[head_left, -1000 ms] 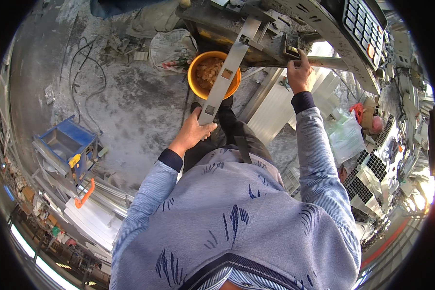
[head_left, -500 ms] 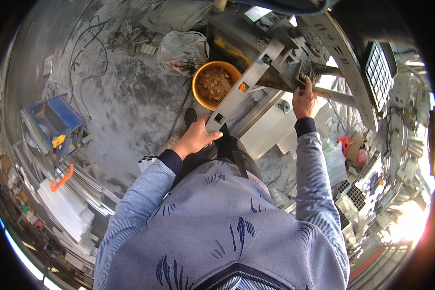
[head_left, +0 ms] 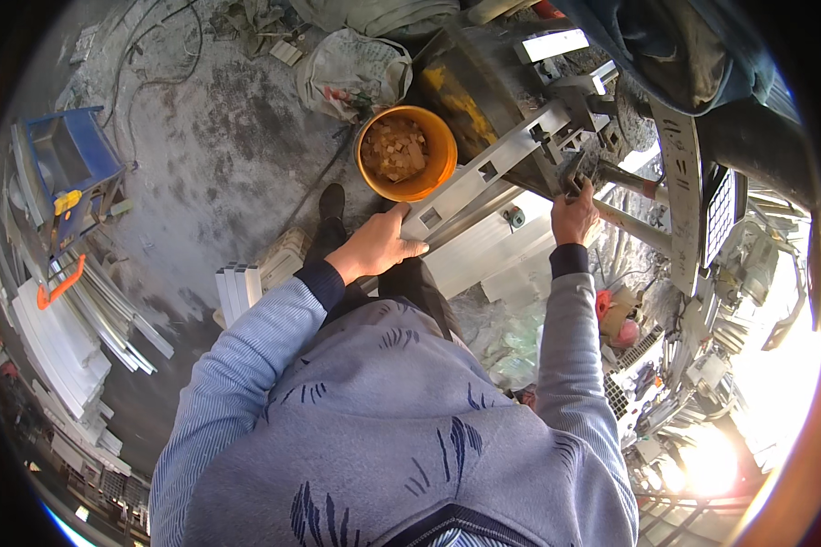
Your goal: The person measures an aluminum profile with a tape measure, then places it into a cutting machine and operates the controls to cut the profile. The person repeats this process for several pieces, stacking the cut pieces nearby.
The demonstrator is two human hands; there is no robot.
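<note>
My left hand (head_left: pixel 377 246) is closed around the near end of a long, flat, silver metal bar with square cutouts (head_left: pixel 462 193), just nearer to me than the round orange plastic bucket (head_left: pixel 443 157). The bar slants away from me along the bucket's right side, and its far end reaches in among silver and dark metal fittings (head_left: pixel 582 95), off to the right of the bucket.

My right hand (head_left: pixel 576 219) is well to the right of the bucket, its fingers bent against a small, dark metal part (head_left: pixel 574 178) at the edge of the fittings; I cannot tell whether they grip it or only touch it.

Small tan chips (head_left: pixel 397 153) lie inside the bucket. Just beyond it sits a crumpled, whitish sack (head_left: pixel 356 77), and close to its right stands a dark steel bench with worn yellow paint (head_left: pixel 465 91). Wide, pale metal profiles (head_left: pixel 483 251) lie to the right of the bucket and nearer to me, with a small, grey-green object (head_left: pixel 514 217) on them. Far to the bucket's left is a blue metal stand (head_left: pixel 91 150). My dark shoe (head_left: pixel 332 201) is near the bucket, on its left and nearer side.
</note>
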